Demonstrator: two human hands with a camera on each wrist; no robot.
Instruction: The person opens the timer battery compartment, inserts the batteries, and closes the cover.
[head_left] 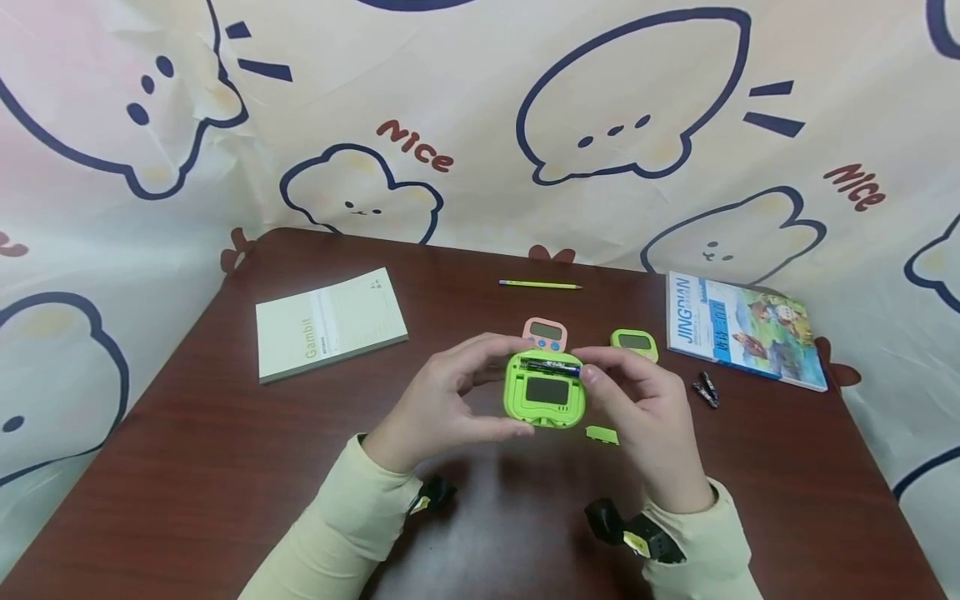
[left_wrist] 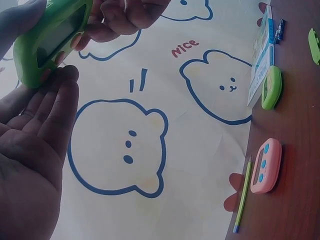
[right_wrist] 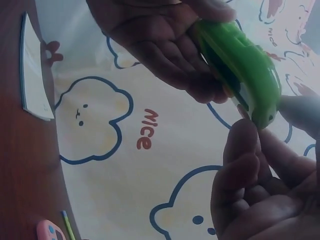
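Observation:
A bright green digital timer (head_left: 546,412) is held up above the table, its back toward the head camera. Its battery slot is uncovered, and a dark battery (head_left: 551,367) lies along it. My left hand (head_left: 442,400) grips the timer's left side between thumb and fingers. At the upper right corner, my right hand (head_left: 652,417) pinches the timer, with the thumb tip right at the battery's end. In the right wrist view, fingers of both hands close around the green case (right_wrist: 245,70). Below, a small green battery cover (head_left: 602,435) rests on the table.
Behind the hands lie a pink timer (head_left: 553,323), another green timer (head_left: 637,342) and a yellow-green pencil (head_left: 540,284). Small dark batteries (head_left: 706,389) are on the right, by a colourful book (head_left: 750,329). A pale green notebook (head_left: 330,325) lies at the left. Printed sheeting (head_left: 480,108) borders the table.

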